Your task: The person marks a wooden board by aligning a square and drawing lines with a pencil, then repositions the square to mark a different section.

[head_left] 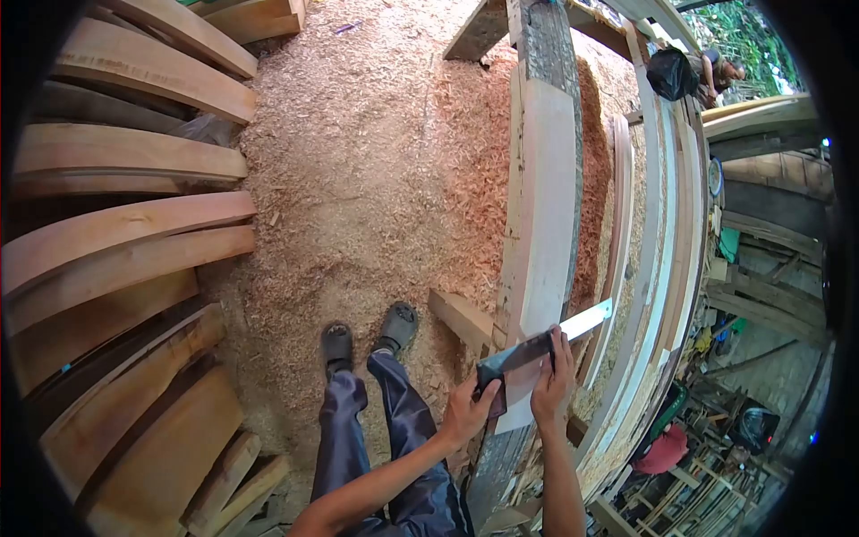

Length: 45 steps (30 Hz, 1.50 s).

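Near the plank's close end, my left hand (468, 414) is closed on the dark stock of a try square (517, 357). The square's flat metal blade lies crosswise over a pale planed plank (548, 206), dark at its left part and shining white past the plank's right edge. My right hand (552, 385) grips the blade near its middle, fingertips at the plank's right side. Whether anything small is also in its fingers cannot be made out. Under the plank runs a rough, weathered beam (548, 45).
Thick curved boards (134, 224) are stacked along the left. Wood shavings (358, 161) cover the ground around my sandals (337, 347). Long boards (658, 224) lie to the right, with a black plastic bag (671, 73) on them. Another person (713, 72) is at far right.
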Available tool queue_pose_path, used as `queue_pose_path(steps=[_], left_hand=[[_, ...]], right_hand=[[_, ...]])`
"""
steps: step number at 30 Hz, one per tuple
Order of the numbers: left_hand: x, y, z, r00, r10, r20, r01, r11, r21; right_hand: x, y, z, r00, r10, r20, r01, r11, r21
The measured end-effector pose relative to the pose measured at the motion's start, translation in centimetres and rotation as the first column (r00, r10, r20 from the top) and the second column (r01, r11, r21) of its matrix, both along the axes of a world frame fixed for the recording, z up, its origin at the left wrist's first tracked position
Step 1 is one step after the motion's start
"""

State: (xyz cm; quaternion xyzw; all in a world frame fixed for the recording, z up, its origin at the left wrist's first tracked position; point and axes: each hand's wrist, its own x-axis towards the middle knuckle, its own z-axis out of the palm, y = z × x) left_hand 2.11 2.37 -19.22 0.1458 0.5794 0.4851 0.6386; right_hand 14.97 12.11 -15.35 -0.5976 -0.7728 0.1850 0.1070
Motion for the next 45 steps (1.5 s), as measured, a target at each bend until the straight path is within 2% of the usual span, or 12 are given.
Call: queue_pose_path(steps=[2,5,9,11,13,15,17,20,23,30,32,45], left_hand=[[0.1,-0.9,0.5,0.999,-0.048,0.012,0.049,0.997,-0.061],[0.2,-0.1,-0.2,0.999,0.02,-0.048,-0.02,1.0,0.006],[-0.1,3.0,-0.6,0.986,0.161,-0.034,-0.159,0.985,0.066],[-0.5,5.9,-1.5,0.964,0.247,-0.094,-0.241,0.968,0.076],[-1.5,8.4,-0.9,0.958,0.26,-0.119,-0.25,0.964,0.091],[-1.8,10.6,-0.7,0.949,0.315,-0.02,-0.313,0.947,0.072],[-1.9,11.6,-1.4,0.946,0.312,-0.093,-0.306,0.949,0.076],[-1.8,11.8,-1.8,0.953,0.299,-0.043,-0.298,0.954,0.038],[-1.6,11.7,-1.9,0.951,0.268,-0.154,-0.266,0.963,0.035],[-2.1,11.5,-0.6,0.964,0.248,-0.095,-0.254,0.966,-0.05],[-2.0,11.4,-0.5,0.973,0.211,-0.096,-0.217,0.974,-0.061],[-1.7,12.3,-0.6,0.951,0.297,-0.085,-0.303,0.95,-0.07]], right_hand=[[-0.3,-0.4,0.4,0.999,-0.014,-0.041,0.012,0.999,-0.051],[0.1,-0.6,-0.4,0.994,-0.024,-0.106,0.02,0.999,-0.035],[-0.6,1.1,-0.8,0.999,0.036,-0.011,-0.036,0.999,0.017],[-0.7,3.4,-1.1,0.998,0.058,0.017,-0.058,0.998,0.018],[-1.2,5.5,-1.4,0.991,0.129,0.033,-0.13,0.99,0.061],[-1.8,7.1,-1.9,0.985,0.165,0.042,-0.168,0.982,0.084],[-2.0,8.3,-2.5,0.975,0.22,-0.022,-0.217,0.97,0.107],[-2.1,8.6,-2.4,0.972,0.232,0.029,-0.234,0.967,0.098],[-1.9,8.6,-2.0,0.964,0.259,0.063,-0.263,0.962,0.074],[-1.7,8.3,-0.2,0.959,0.275,0.072,-0.26,0.951,-0.166],[-1.6,8.1,-0.2,0.958,0.276,0.076,-0.261,0.95,-0.171],[-1.9,8.9,-0.8,0.961,0.274,0.041,-0.267,0.954,-0.136]])
